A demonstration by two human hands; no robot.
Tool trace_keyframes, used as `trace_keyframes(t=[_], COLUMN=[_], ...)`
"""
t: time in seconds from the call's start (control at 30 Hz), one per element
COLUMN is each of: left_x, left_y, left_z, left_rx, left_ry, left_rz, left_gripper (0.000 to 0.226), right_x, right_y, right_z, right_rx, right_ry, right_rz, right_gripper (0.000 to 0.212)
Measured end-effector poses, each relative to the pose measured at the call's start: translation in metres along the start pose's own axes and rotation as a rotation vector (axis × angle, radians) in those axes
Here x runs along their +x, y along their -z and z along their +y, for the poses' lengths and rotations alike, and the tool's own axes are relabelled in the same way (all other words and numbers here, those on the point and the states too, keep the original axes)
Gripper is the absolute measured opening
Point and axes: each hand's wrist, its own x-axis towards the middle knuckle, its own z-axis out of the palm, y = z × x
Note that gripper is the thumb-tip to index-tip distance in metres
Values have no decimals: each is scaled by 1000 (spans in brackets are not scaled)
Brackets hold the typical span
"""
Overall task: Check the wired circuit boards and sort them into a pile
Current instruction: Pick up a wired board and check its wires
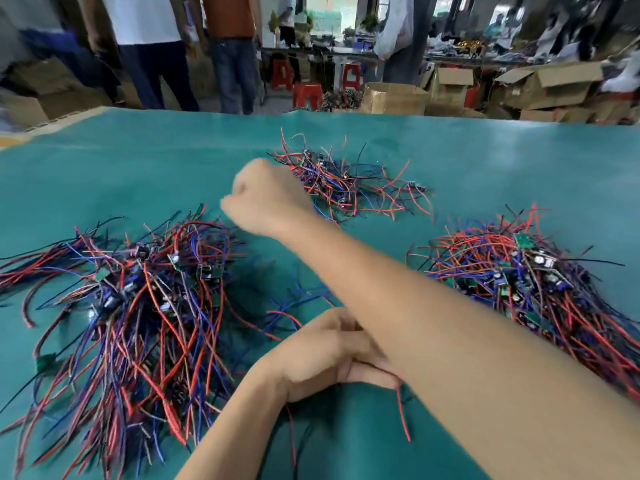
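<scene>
Three heaps of wired circuit boards lie on the green table mat (138,161): a big left pile (156,292), a smaller far pile (349,183) and a right pile (519,268). My right arm reaches across to the far left, and my right hand (266,197) is a blurred fist just left of the far pile, with no wire showing from it. Partly hidden under that arm, my left hand (325,355) grips a bundle of wires (403,417), whose red and black ends trail toward me. The bundle's board is hidden.
A few loose blue and red wires (294,306) lie between the piles at the middle. Beyond the table's far edge stand several people (228,64), red stools (306,93) and open cardboard boxes (394,97).
</scene>
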Motion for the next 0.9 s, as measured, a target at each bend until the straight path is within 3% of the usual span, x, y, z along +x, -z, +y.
trace_keyframes(t=[0.07,0.2,0.27,0.33,0.6,0.8,0.9], left_x=[-3,-8,-10,-8,-10,-11,-11], left_y=[-5,-7,-10,-8,-11,-13,-12], left_z=[7,15,17,16,21,23,23], left_rx=[-63,-88,-84,-89,-100,-120,-114], left_ry=[-40,-31,-29,-27,-24,-5,-9], left_rz=[-109,-125,-117,-111,-108,-112,-104], left_gripper=[27,27,28,29,29,30,31], right_x=[18,42,47,45,47,54,55], right_y=[12,21,19,15,-2,4,11], right_z=[42,113,135,148,162,165,172], right_rx=[-119,-290,-297,-275,-193,6,94], right_ry=[-106,-245,-310,-337,-305,-485,-507], right_rz=[23,-57,-129,-156,-9,145,164], right_gripper=[20,36,32,34,44,8,16])
